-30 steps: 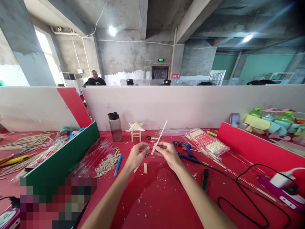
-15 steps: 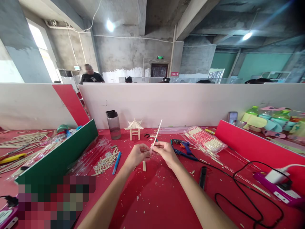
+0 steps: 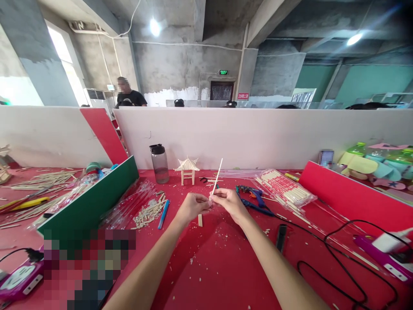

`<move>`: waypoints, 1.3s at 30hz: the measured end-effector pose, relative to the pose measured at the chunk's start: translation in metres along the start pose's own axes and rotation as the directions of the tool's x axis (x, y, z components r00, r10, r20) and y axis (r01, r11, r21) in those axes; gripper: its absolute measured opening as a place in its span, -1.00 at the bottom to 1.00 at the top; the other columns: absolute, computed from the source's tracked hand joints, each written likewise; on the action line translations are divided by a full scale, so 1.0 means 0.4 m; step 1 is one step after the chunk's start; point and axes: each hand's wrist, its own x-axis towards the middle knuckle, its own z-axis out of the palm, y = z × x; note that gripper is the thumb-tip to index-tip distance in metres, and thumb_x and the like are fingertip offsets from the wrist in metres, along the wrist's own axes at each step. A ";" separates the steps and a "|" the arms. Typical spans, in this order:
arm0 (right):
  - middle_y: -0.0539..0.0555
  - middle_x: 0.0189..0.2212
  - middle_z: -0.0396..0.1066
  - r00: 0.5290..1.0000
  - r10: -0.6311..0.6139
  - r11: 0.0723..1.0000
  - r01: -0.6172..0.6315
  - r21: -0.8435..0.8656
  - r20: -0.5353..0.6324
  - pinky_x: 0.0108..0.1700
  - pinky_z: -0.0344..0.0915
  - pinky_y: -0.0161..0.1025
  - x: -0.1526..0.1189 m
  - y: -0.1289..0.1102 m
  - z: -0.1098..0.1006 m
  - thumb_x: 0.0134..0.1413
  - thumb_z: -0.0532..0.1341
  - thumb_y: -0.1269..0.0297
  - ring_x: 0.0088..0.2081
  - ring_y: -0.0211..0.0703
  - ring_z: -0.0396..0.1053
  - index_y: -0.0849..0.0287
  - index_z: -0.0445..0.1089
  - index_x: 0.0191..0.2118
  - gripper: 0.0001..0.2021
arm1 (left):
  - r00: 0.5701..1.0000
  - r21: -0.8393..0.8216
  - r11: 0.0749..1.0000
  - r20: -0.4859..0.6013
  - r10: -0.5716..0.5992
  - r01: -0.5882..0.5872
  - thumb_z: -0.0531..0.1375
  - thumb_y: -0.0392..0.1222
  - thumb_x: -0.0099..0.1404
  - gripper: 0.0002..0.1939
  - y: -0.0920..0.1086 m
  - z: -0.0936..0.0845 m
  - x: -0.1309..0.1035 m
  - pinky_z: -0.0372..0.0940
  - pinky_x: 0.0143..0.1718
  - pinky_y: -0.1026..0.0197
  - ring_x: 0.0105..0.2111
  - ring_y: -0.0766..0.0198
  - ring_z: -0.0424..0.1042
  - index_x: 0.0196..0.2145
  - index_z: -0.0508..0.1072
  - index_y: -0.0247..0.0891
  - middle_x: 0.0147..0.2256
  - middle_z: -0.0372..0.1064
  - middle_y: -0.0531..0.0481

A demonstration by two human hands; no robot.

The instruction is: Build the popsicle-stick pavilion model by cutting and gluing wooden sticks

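Observation:
My right hand [image 3: 229, 203] pinches the lower end of a thin pale wooden stick [image 3: 217, 175], which points up and slightly right. Close against it, the fingertips of my left hand [image 3: 195, 206] are pressed together at the stick's lower end; whether they grip the stick or a small piece is too small to tell. Just below the fingers lie a few short sticks [image 3: 200, 220] side by side on the red table [image 3: 213, 267]. Behind the hands stands a small stick-built pavilion [image 3: 187, 168] with a peaked roof.
A dark-lidded bottle [image 3: 160, 165], a blue marker [image 3: 164, 214] and cut stick pieces [image 3: 150, 212] are at left. Right are a blue glue gun [image 3: 253, 193], packed sticks [image 3: 285, 189], a black cable [image 3: 325, 234] and a black object [image 3: 281, 238]. Green [image 3: 93, 193] and red [image 3: 351, 200] dividers flank the space.
The whole view has shifted, so the scene sits slightly further right and higher. Both hands keep nearly the same pose around the stick.

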 end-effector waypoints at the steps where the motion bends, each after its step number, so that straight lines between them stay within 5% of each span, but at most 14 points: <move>1: 0.03 -0.48 0.53 1.000 0.001 1.000 -0.001 0.002 -0.002 -0.30 0.34 -0.23 0.000 0.002 0.000 -0.30 0.46 0.10 -0.45 -0.16 0.43 0.19 0.52 -0.41 -0.69 | 1.000 0.004 1.000 -0.004 -0.005 0.005 0.45 0.06 -0.10 -0.58 -0.001 0.000 0.000 0.42 -0.26 0.22 -0.43 0.27 0.50 -0.42 0.57 -0.37 -0.45 0.53 -0.05; 39: 0.07 -0.46 0.53 1.000 -0.018 0.999 0.018 -0.034 -0.008 -0.32 0.37 -0.20 0.022 0.030 0.002 -0.30 0.45 0.05 -0.45 -0.13 0.44 0.20 0.51 -0.35 -0.62 | 1.000 0.047 0.999 -0.017 0.010 -0.009 0.45 0.04 -0.13 -0.60 -0.018 -0.011 0.018 0.38 -0.36 0.26 -0.51 0.31 0.44 -0.45 0.57 -0.36 -0.52 0.49 0.00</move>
